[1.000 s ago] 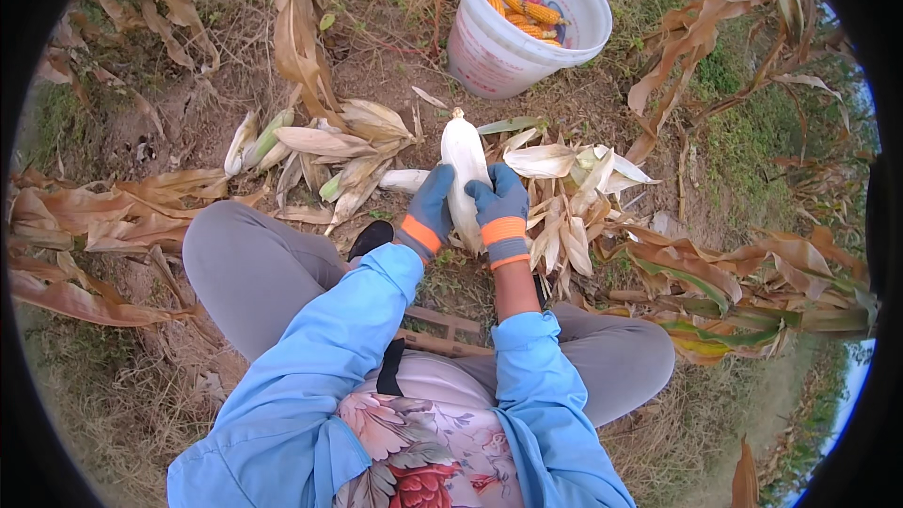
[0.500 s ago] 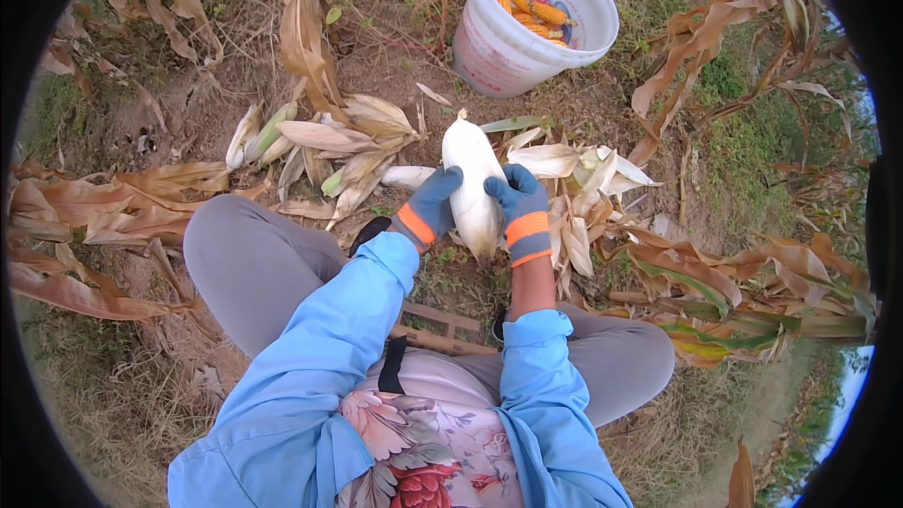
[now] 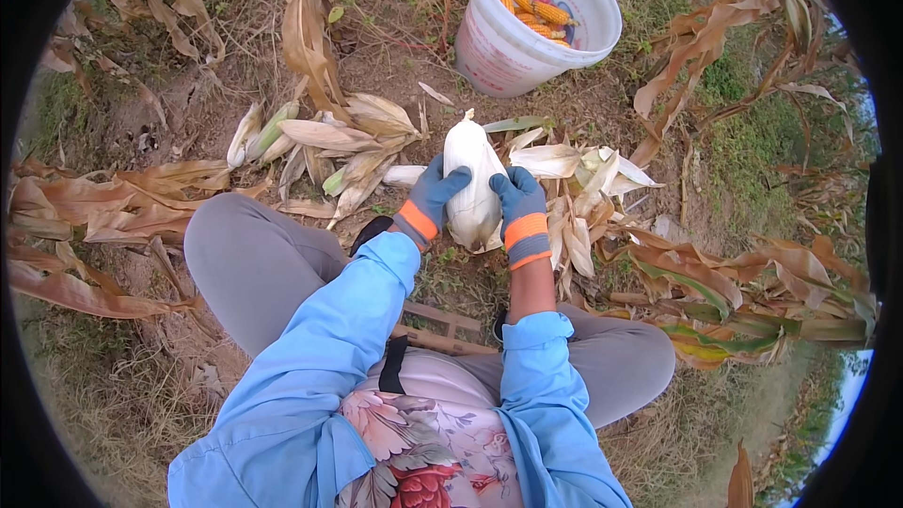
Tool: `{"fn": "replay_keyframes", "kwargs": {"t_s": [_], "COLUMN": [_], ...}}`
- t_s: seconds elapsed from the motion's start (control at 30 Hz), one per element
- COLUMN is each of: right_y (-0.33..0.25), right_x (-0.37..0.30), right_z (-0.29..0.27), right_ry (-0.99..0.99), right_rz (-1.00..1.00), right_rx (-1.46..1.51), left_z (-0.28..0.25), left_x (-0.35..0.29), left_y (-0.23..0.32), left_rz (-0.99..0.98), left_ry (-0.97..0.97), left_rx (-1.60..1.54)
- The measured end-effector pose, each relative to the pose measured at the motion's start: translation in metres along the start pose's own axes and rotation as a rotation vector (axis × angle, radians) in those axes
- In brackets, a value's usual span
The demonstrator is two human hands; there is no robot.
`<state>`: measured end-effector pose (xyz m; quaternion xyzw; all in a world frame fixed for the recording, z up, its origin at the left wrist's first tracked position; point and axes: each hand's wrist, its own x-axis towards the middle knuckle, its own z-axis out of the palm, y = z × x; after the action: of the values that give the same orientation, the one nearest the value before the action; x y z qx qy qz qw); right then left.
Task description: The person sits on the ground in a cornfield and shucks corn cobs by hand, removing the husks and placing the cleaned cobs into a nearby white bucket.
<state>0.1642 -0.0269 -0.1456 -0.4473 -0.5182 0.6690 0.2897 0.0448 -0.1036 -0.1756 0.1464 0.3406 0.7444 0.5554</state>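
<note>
Between my hands is an ear of corn (image 3: 473, 165) in its pale, nearly white husk, its stalk end pointing away from me. My left hand (image 3: 435, 193), in a grey-blue glove with an orange cuff, is closed on the ear's left side, thumb on top. From the right, my right hand (image 3: 519, 199) in a matching glove grips the husk, its thumb and fingers bent together. The near end of the husk looks loosened and spread to the right. Any kernels are hidden under the husk.
Beyond the ear stands a white bucket (image 3: 489, 55) holding several bare orange corn cobs (image 3: 551, 14). Husked leaves and ears (image 3: 376, 118) lie at left, with more loose husks (image 3: 574, 230) at right. Dry corn stalks (image 3: 800, 325) lean in from both sides.
The ear has shifted slightly. Its husk now spreads wider at the near end, toward my right hand, which has moved only a little.
</note>
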Motion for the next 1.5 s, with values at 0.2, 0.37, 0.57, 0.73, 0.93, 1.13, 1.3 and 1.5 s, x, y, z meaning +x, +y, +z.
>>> {"fn": "replay_keyframes", "kwargs": {"t_s": [0.2, 0.37, 0.57, 0.73, 0.93, 1.13, 1.3, 1.5], "right_y": [-0.008, -0.006, -0.002, -0.002, 0.014, 0.017, 0.007, 0.004], "right_x": [-0.006, -0.006, -0.007, -0.004, 0.01, 0.013, 0.01, 0.008], "right_z": [0.003, -0.003, -0.002, -0.002, -0.003, -0.004, -0.008, -0.006], "right_ry": [-0.014, -0.032, -0.012, -0.009, 0.03, 0.031, 0.0, -0.069], "right_rz": [0.128, 0.169, 0.151, 0.16, 0.32, 0.35, 0.446, 0.439], "right_rx": [0.294, 0.402, 0.464, 0.496, 0.804, 0.906, 1.005, 1.045], "left_z": [0.0, 0.01, 0.012, 0.009, 0.011, 0.005, 0.013, 0.015], "left_x": [0.001, -0.007, 0.001, 0.002, -0.009, -0.014, -0.01, -0.01], "left_y": [-0.006, -0.006, 0.0, -0.006, -0.003, -0.01, -0.006, -0.006], "left_rz": [-0.161, -0.283, -0.036, -0.012, -0.265, -0.21, -0.127, -0.173], "left_ry": [-0.059, -0.029, -0.145, -0.072, -0.217, -0.274, -0.348, -0.302], "left_rx": [-0.306, -0.529, -0.148, -0.12, -0.533, -0.347, -0.232, -0.337]}}
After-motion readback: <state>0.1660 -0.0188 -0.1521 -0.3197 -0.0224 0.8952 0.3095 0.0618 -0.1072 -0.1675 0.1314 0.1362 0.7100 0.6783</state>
